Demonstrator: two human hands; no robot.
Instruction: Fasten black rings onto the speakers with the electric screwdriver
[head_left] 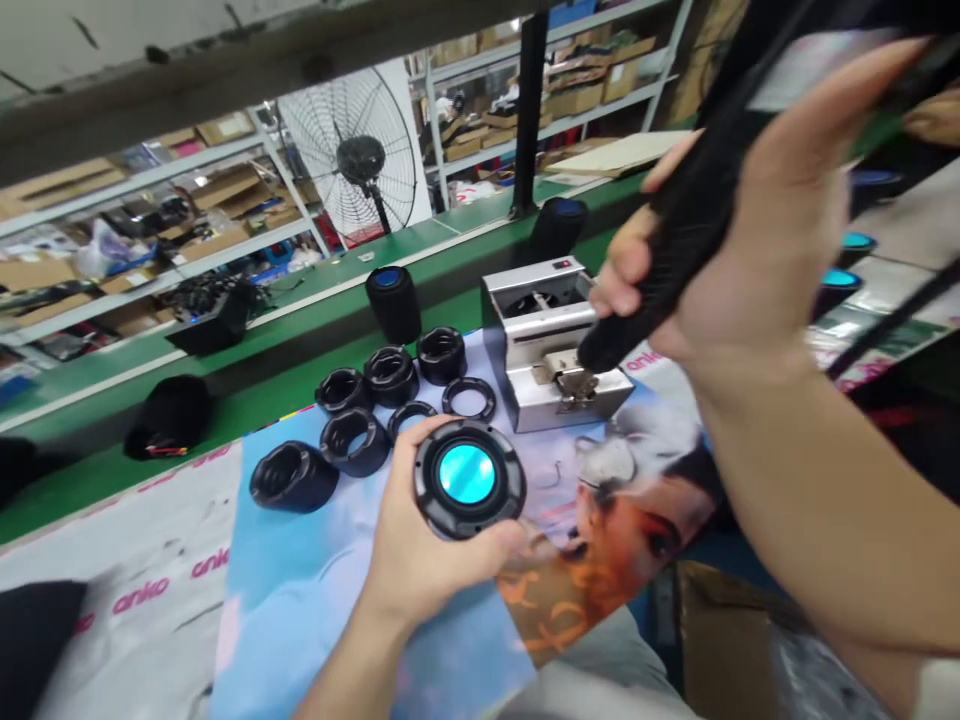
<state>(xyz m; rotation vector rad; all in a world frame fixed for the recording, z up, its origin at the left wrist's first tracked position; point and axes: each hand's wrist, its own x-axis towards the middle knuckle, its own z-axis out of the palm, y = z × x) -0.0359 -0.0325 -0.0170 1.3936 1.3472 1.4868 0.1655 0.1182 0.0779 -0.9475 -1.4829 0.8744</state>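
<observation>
My left hand (420, 560) grips a round black speaker (466, 477), its shiny blue disc facing up, with fingers and thumb around the rim. My right hand (750, 240) is wrapped around a black electric screwdriver (686, 215) held at a slant. Its lower end is at the front of a silver screw feeder (517, 395); whether it touches cannot be made out. Left of the feeder, several black ring-shaped housings (294, 478) and two thin black rings (469, 398) rest on a printed poster sheet (300, 600).
Black cylindrical speakers (393, 305) stand behind the housings on the green bench (315, 340). A dark bundle (169, 415) lies to the left. Beyond the bench are a large fan (360, 158) and loaded shelves (187, 160). More blue-topped speakers (840, 280) are at the right.
</observation>
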